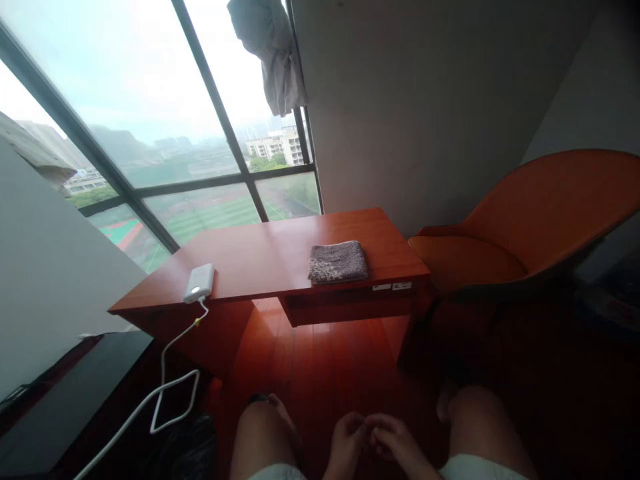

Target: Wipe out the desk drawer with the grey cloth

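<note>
Low in the view, between my bare knees, my left hand [346, 440] and my right hand [395, 439] meet at the fingertips, well short of the desk. The left fingers are curled in, and no object shows in them. On the right hand the fingers reach loosely across to the left, thumb and forefinger a little apart, holding nothing that I can see. A folded grey-brown towel [338, 261] with a spotted pattern lies near the front edge of the reddish wooden desk [250, 257]. To its left, also by the edge, sits a white power bank [199, 283].
From the power bank a white cable [173, 381] hangs off the desk and runs to the lower left, past a dark flat surface [75, 400]. An orange chair [540, 220] stands against the desk's right side. Behind the desk is a large window [150, 100].
</note>
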Action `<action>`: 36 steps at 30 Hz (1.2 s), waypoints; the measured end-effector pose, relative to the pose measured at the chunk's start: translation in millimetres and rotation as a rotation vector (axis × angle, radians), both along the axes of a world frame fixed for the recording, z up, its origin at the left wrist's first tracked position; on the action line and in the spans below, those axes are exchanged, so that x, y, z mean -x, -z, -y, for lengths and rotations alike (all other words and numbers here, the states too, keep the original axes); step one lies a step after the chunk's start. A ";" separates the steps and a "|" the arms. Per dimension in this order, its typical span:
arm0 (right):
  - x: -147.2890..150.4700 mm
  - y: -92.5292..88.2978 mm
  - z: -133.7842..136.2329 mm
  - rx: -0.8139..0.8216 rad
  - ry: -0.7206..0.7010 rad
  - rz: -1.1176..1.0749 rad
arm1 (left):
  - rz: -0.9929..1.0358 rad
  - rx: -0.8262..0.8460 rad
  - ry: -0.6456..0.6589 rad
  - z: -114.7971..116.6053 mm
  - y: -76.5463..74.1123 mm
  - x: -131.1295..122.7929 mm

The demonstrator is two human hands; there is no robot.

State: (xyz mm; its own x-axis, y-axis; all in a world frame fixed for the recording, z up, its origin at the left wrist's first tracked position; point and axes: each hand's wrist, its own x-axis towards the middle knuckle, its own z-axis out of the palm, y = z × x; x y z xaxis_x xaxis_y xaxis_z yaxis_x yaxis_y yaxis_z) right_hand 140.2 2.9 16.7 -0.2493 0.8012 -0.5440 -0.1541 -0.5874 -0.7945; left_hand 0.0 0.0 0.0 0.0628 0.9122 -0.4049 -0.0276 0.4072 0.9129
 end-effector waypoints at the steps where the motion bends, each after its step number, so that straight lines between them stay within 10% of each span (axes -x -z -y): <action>1: 0.7 -0.5 0.5 -0.011 0.005 -0.008 | 0.021 0.008 -0.010 -0.4 -1.5 0.4; 17: 4.9 34.8 2.9 -0.214 -0.041 0.025 | 0.183 0.175 -0.090 -2.6 8.4 8.2; 36: 3.2 15.3 3.6 -0.140 -0.001 0.032 | 0.208 0.136 -0.111 -4.3 7.9 5.9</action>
